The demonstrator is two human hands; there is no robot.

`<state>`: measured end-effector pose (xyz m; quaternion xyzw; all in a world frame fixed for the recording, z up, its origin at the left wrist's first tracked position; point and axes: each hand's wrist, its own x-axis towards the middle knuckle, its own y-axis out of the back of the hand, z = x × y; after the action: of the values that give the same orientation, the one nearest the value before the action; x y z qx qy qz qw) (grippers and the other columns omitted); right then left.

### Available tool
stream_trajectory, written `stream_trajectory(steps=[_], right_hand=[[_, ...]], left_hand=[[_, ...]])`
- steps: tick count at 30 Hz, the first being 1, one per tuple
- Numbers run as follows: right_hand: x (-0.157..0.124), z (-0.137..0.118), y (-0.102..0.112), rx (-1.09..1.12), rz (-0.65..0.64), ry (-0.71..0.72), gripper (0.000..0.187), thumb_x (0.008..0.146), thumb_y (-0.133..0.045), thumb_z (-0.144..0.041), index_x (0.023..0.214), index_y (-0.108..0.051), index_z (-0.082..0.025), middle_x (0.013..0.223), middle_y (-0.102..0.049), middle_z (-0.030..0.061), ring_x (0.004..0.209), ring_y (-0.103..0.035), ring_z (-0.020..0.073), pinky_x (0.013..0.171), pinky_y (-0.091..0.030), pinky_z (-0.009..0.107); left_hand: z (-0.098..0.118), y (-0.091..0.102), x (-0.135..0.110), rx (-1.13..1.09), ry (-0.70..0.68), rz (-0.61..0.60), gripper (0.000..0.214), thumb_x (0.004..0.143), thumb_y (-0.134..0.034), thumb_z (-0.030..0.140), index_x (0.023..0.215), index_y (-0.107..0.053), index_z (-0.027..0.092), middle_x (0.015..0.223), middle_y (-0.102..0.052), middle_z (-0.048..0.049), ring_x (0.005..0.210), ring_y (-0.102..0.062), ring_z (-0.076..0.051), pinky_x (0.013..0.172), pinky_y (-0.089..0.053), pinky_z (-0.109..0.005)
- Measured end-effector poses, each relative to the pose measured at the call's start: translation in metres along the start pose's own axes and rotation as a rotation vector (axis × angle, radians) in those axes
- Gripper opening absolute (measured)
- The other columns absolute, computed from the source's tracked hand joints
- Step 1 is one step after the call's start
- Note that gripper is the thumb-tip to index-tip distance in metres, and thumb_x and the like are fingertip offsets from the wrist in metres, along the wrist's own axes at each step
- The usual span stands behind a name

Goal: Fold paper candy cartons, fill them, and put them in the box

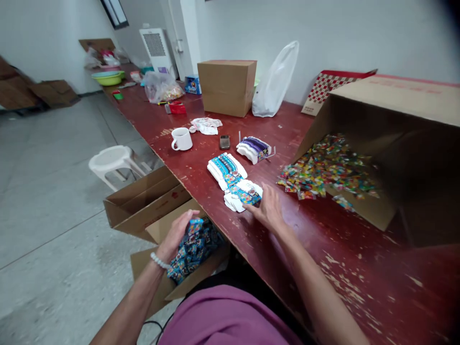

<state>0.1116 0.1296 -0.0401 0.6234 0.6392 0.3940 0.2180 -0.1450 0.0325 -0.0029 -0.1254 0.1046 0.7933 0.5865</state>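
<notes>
My left hand, with a pale bead bracelet on its wrist, is over an open cardboard box below the table edge. A small blue packet shows at its fingers, which look curled against it; the thumb is hard to make out. Many similar blue packets fill the box. On the table, my right hand has thumb and fingers around the near end of a blue-and-white printed card atop a small stack. Just behind is a fanned stack of blue-and-white cards.
A purple-and-white card stack, a dark phone and a white mug stand farther back. Colourful wrapped candies spill from a large tipped carton at right. A white stool stands at left.
</notes>
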Motion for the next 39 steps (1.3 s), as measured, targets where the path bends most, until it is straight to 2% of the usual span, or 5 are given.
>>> stream_trajectory(steps=[5, 21, 30, 36, 39], right_hand=[[0.015, 0.021, -0.011, -0.188, -0.083, -0.197, 0.069, 0.074, -0.069, -0.057, 0.128, -0.050, -0.017, 0.137, -0.046, 0.0178, 0.119, -0.042, 0.0400, 0.092, -0.036, 0.051], [0.026, 0.025, -0.014, -0.010, 0.019, -0.331, 0.078, 0.054, -0.083, -0.052, 0.121, -0.057, -0.021, 0.125, -0.051, 0.0147, 0.117, -0.044, 0.0373, 0.091, -0.033, 0.047], [0.022, 0.028, -0.022, 0.399, 0.223, -0.375, 0.052, 0.062, -0.073, -0.049, 0.103, -0.060, -0.019, 0.101, -0.065, 0.0073, 0.093, -0.058, 0.0274, 0.088, -0.038, 0.043], [0.008, 0.025, 0.005, 0.833, 0.179, -0.289, 0.038, 0.075, -0.061, -0.054, 0.089, -0.061, -0.019, 0.082, -0.068, 0.0040, 0.074, -0.062, 0.0194, 0.067, -0.047, 0.030], [-0.005, 0.015, 0.027, 0.957, 0.129, -0.245, 0.033, 0.074, -0.068, -0.049, 0.086, -0.062, -0.019, 0.080, -0.067, 0.0022, 0.070, -0.060, 0.0168, 0.064, -0.046, 0.027]], left_hand=[[0.007, 0.012, 0.008, 0.082, 0.032, -0.028, 0.053, 0.076, -0.062, 0.060, 0.106, -0.070, 0.017, 0.107, -0.071, -0.0110, 0.097, -0.063, -0.023, 0.080, -0.044, -0.030], [0.004, -0.096, 0.063, 0.554, -0.399, -0.209, 0.047, 0.082, -0.058, 0.030, 0.128, -0.060, 0.020, 0.092, -0.066, -0.0030, 0.070, -0.059, -0.015, 0.071, -0.048, -0.027], [-0.006, -0.107, 0.067, 0.742, -0.475, -0.148, 0.040, 0.079, -0.060, 0.024, 0.118, -0.067, 0.021, 0.103, -0.066, -0.0063, 0.092, -0.061, -0.023, 0.089, -0.044, -0.034], [0.010, -0.102, 0.047, 0.663, -0.405, -0.171, 0.038, 0.083, -0.058, 0.039, 0.114, -0.068, 0.020, 0.116, -0.064, -0.0101, 0.101, -0.059, -0.027, 0.091, -0.042, -0.037], [0.025, -0.101, 0.034, 0.558, -0.326, -0.338, 0.045, 0.087, -0.051, 0.052, 0.104, -0.070, 0.016, 0.107, -0.068, -0.0112, 0.097, -0.062, -0.027, 0.085, -0.047, -0.035]])
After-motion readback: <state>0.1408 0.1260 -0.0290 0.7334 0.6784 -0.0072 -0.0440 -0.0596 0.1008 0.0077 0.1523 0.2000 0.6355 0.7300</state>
